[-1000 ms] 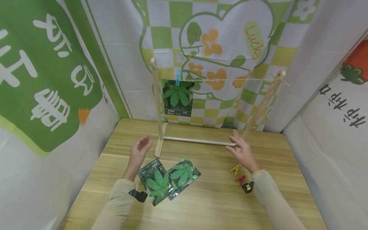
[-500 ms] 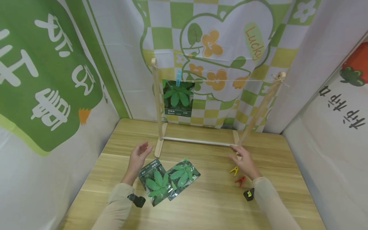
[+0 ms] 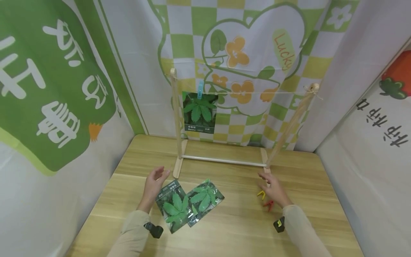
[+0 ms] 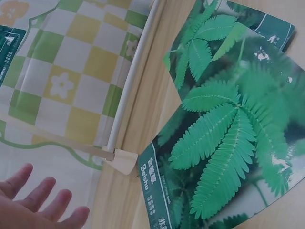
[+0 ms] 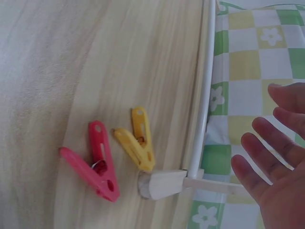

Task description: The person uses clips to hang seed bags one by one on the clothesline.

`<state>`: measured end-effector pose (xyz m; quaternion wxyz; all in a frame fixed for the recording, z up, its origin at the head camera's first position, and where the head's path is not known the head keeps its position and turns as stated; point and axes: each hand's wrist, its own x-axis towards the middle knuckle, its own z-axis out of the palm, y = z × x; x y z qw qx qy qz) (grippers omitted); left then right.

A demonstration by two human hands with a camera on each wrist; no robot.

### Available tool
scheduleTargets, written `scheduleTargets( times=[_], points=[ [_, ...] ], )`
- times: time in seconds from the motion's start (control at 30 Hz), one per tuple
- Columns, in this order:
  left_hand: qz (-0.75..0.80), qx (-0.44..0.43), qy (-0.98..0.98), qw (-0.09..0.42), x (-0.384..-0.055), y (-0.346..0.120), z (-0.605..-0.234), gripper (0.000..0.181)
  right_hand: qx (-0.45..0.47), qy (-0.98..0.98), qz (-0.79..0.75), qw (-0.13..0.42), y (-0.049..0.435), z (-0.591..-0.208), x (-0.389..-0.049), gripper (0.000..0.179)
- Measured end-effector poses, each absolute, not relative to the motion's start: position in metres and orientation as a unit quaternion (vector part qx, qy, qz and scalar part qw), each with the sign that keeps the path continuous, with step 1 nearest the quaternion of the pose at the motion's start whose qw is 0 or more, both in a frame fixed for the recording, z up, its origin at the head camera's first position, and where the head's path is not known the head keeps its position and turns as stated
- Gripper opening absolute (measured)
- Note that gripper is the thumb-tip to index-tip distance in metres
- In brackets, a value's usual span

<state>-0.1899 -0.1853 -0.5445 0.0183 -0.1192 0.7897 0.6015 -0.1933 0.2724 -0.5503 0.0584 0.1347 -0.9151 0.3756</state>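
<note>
My left hand (image 3: 153,187) hovers over the table beside two green leaf-picture packets, its fingers loosely bent around nothing. The nearer packet (image 3: 176,208) overlaps the other packet (image 3: 205,200), both lying flat. My right hand (image 3: 274,187), relaxed and holding nothing, is above the table near a yellow clothespin (image 5: 136,140) and a red clothespin (image 5: 97,164). In the head view the right hand partly covers the yellow one. A third leaf packet (image 3: 199,113) hangs from a string (image 3: 253,92), pinned by a blue clothespin (image 3: 200,90).
The string runs between two wooden posts, the left post (image 3: 176,114) and the right post (image 3: 290,128). A white rod (image 3: 224,161) joins their feet low over the table (image 3: 231,232). A patterned curtain (image 3: 237,53) hangs behind.
Both hands have drawn back toward the body a little, the right one away from the rod's right end. The packets and clothespins have stayed in place; the head view has tilted slightly.
</note>
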Motion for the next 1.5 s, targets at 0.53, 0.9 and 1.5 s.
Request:
scheduleTargets(
  times=[0.53, 0.9, 1.5],
  points=[
    [0.491, -0.176, 0.849, 0.077, -0.177, -0.187, -0.558, 0.079, 0.126, -0.922, 0.365, 0.032, 0.278, -0.56, -0.19, 0.043],
    [0.345, -0.185, 0.917, 0.08, -0.167, -0.188, -0.563, 0.08, 0.111, -0.94, 0.321, -0.001, 0.281, -0.557, -0.189, 0.042],
    [0.29, -0.181, 0.935, 0.094, -0.16, -0.188, -0.579, 0.069, 0.143, -0.958, 0.246, -0.035, 0.293, -0.58, -0.193, 0.055]
  ],
)
